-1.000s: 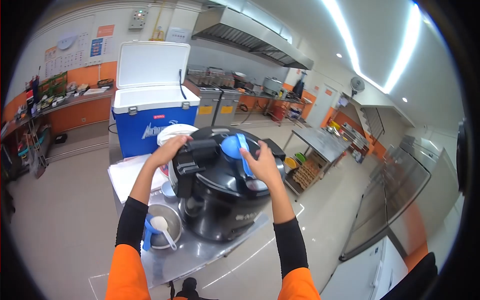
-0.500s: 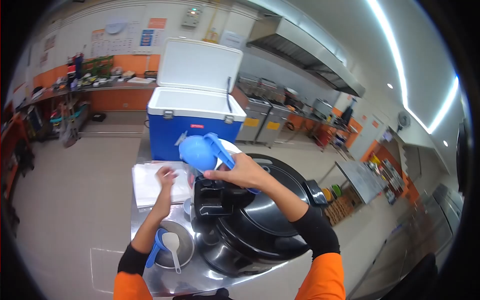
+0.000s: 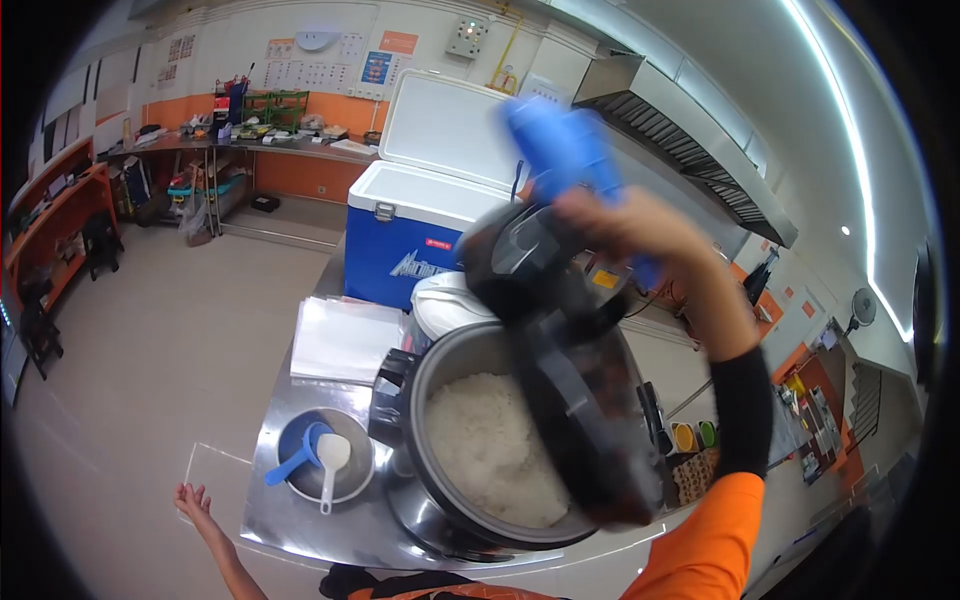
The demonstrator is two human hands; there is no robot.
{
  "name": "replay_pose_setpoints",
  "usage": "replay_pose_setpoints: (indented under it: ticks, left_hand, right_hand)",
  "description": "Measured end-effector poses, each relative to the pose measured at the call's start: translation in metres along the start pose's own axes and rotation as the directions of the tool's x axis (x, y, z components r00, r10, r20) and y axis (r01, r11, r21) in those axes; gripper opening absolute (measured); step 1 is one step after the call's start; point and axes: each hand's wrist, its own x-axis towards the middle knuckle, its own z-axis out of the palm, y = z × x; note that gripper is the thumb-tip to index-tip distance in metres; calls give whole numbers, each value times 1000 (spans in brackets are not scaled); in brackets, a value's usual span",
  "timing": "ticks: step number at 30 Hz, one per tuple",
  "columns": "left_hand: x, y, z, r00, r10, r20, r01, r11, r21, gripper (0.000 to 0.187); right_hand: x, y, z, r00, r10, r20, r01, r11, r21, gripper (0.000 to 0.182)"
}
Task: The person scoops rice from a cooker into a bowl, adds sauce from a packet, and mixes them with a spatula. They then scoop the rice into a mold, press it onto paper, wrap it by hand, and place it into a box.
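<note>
My right hand, blurred by motion, grips the black rice cooker lid near its handle, along with a blue plastic scoop. The lid is tilted up on edge over the right side of the large rice cooker. Cooked white rice shows inside the pot. My left hand is out beyond the table's left edge, fingers apart and holding nothing. Between it and the cooker, a metal bowl holds a blue scoop and a white rice paddle.
A stack of clear plastic sheets lies on the steel table. A white container stands behind the cooker, and a blue cooler with its lid raised is beyond it. Egg trays are at right.
The lid has come off the cooker and swung up to the right, uncovering the rice. My left hand has moved down and left, away from the sheets. The view has shifted.
</note>
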Motion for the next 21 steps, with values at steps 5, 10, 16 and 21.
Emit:
replay_pose_setpoints:
  ticks: [5,10,16,21]
  left_hand:
    - [-44,-5,25,998,-5,-70,-3,994,-112,46]
    - [-81,6,71,998,68,-14,-69,990,-125,41]
    - [-122,55,121,959,201,199,-175,975,-140,33]
    - [-139,66,151,911,235,339,-191,969,-159,32]
  right_hand:
    - [-72,114,-161,794,-68,-604,266,933,244,56]
    - [-117,173,-165,768,30,-639,320,847,424,50]
    - [-162,221,-144,809,54,-585,236,882,407,49]
    - [-189,241,-123,839,55,-542,180,911,371,48]
